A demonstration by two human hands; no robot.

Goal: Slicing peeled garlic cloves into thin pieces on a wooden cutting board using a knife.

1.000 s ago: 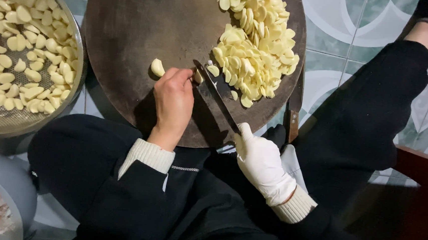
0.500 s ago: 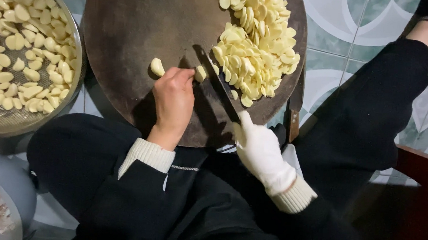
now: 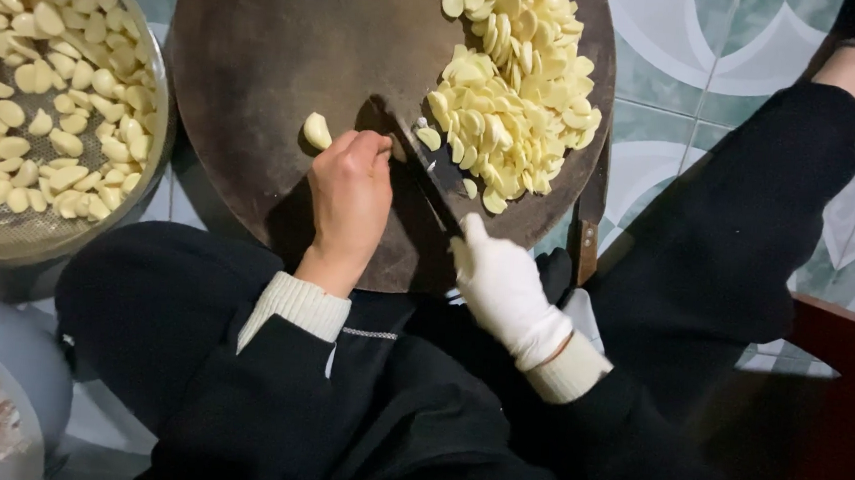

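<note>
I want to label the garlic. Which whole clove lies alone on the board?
The single whole clove just left of the bare left hand; the other whole cloves sit in the metal sieve.

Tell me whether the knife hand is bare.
No, the right hand gripping the knife wears a white glove; only the left hand is bare.

My round dark chopping board (image 3: 290, 50) sits on the patterned tile floor (image 3: 682, 47). Left of the board stands a metal sieve bowl (image 3: 6, 241), with a grey basin (image 3: 6, 381) below-left. A cleaver (image 3: 587, 221) rests against the board's right edge.
</note>
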